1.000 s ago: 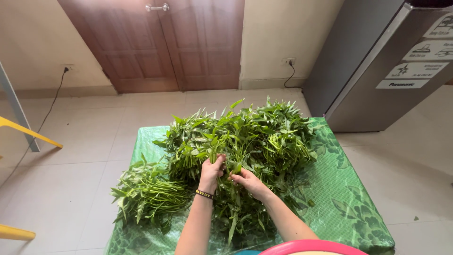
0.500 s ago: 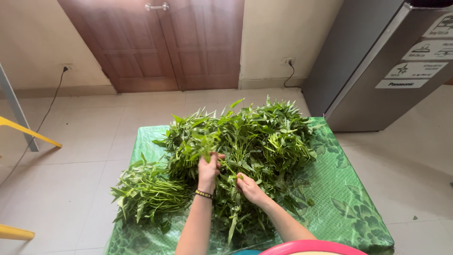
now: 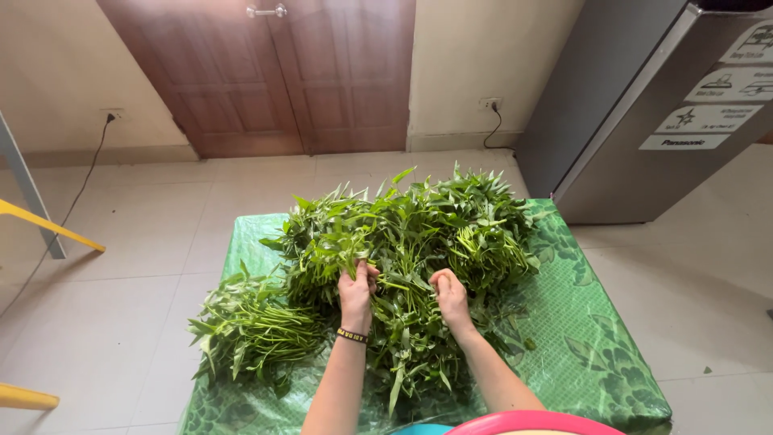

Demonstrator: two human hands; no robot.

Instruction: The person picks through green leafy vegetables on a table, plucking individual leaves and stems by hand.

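A big heap of leafy green stalks (image 3: pixel 419 234) lies on a green patterned plastic sheet (image 3: pixel 596 338) over a low table. A smaller bundle of the same greens (image 3: pixel 250 330) lies at the sheet's left side. My left hand (image 3: pixel 356 292), with a dark bracelet at the wrist, is closed around stalks in the middle of the heap. My right hand (image 3: pixel 451 296) is beside it, fingers curled into the stalks a little to the right. Both forearms reach in from the bottom edge.
A pink round rim (image 3: pixel 535 422) shows at the bottom edge. A grey refrigerator (image 3: pixel 644 121) stands at the right, wooden doors (image 3: pixel 274 72) behind, yellow bars (image 3: pixel 48 225) at the left. The floor is pale tile.
My right hand has shifted right, away from the left hand, along the stalks. The left hand keeps its grip in the heap.
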